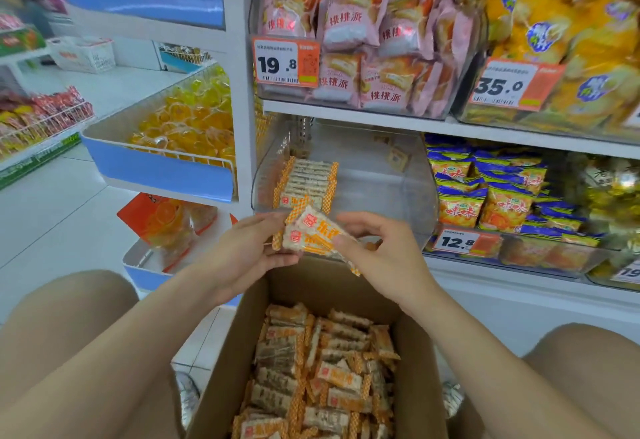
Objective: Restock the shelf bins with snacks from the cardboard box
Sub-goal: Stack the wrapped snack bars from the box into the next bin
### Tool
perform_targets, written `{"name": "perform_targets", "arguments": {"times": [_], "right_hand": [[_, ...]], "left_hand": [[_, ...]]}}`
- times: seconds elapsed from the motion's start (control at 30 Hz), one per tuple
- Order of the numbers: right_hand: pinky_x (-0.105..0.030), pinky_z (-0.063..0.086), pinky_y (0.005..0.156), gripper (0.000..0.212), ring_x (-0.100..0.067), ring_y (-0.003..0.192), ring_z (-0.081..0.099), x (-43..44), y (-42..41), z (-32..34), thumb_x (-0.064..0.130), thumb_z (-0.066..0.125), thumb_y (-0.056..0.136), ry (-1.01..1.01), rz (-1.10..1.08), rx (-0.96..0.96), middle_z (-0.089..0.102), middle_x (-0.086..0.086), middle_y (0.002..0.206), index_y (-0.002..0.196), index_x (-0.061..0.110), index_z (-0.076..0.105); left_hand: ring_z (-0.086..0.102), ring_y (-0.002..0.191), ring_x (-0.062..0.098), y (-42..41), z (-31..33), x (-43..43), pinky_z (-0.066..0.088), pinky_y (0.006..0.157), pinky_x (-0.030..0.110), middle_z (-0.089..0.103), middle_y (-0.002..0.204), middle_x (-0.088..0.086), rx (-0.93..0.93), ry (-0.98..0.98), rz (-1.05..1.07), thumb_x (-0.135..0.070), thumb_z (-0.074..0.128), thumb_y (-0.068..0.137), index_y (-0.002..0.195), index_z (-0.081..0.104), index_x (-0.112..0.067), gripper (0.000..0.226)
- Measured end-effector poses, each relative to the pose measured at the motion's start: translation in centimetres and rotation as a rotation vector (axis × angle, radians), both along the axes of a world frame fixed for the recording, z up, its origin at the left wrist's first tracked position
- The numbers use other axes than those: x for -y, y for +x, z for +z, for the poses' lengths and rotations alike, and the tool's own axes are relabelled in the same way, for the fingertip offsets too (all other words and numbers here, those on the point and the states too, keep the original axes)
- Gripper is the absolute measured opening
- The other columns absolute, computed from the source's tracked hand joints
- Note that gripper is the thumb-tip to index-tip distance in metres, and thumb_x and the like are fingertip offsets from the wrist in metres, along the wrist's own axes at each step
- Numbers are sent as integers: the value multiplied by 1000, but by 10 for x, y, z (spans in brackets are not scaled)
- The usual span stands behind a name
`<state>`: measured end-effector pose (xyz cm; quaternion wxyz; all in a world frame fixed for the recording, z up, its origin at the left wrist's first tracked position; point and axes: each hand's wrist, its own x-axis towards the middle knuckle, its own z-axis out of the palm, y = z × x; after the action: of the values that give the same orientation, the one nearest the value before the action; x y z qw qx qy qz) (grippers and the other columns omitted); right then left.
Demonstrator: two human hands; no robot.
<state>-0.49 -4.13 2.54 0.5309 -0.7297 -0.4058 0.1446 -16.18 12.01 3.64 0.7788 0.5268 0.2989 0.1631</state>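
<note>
Handful of snack bars is pinched between both hands, left hand and right hand, just above the cardboard box. I'd square them up first, then slot them into the clear bin beside the neat row.

One box holds bars, too many to count. Just above the box, two hands, left hand and right hand, grip a bunch of at least two bars. Above the box: one clear bin with one row, and three whole price tags, 19.8, 35.0 and 12.8.
</note>
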Motion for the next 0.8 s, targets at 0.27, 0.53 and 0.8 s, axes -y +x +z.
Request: {"name": "perform_targets", "arguments": {"times": [0.27, 0.53, 0.8], "right_hand": [[-17, 42, 95, 34, 0, 113, 57, -26, 16, 12, 33, 72, 99, -102, 151, 395, 61, 16, 118, 133, 35, 72], [-7, 38, 100, 52, 0, 131, 52, -56, 51, 32, 38, 62, 105, -284, 351, 493, 58, 15, 148, 155, 30, 50], [-45, 47, 107, 50, -28, 129, 59, -112, 100, 0, 45, 68, 99, -520, 126, 649, 68, -3, 134, 142, 21, 59]], "left_hand": [[71, 99, 18, 3, 26, -18, 58, 89, 29, 77, 111, 10, 8, 449, -142, -25, 74, 96, 122, 73, -15, 28], [75, 103, 15, 20, 31, -49, 60, 91, 28, 78, 109, -2, -1, 617, -148, -19, 75, 96, 129, 65, -22, 34], [57, 107, 21, 36, 2, -68, 51, 92, 43, 55, 118, -2, -312, 859, 354, -46, 59, 93, 123, 53, -22, 39]]}}
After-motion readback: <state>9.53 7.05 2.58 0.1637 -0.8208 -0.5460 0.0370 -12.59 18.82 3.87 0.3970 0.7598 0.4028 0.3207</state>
